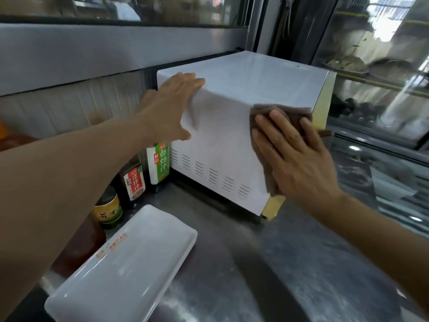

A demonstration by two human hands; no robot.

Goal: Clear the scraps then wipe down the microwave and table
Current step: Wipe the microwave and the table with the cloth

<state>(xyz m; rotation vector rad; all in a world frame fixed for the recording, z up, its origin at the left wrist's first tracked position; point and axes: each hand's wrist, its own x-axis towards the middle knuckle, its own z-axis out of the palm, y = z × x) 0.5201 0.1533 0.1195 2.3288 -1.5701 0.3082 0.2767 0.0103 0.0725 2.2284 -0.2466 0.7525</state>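
Pressing a brown cloth (278, 117) flat under the spread fingers of the right hand (299, 156), against the white microwave (220, 135) side. Bracing with the left hand (169, 108), fingers straight, over its top rear edge.

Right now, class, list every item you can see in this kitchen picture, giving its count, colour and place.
microwave: one, white, on the table by the wall.
cloth: one, brown, pressed on the microwave's side.
tray: one, white, near left on the table.
bottles: three, dark with labels, left of the microwave.
table: one, steel grey, underneath.
left hand: flat on the microwave's top corner.
right hand: fingers flat on the cloth.
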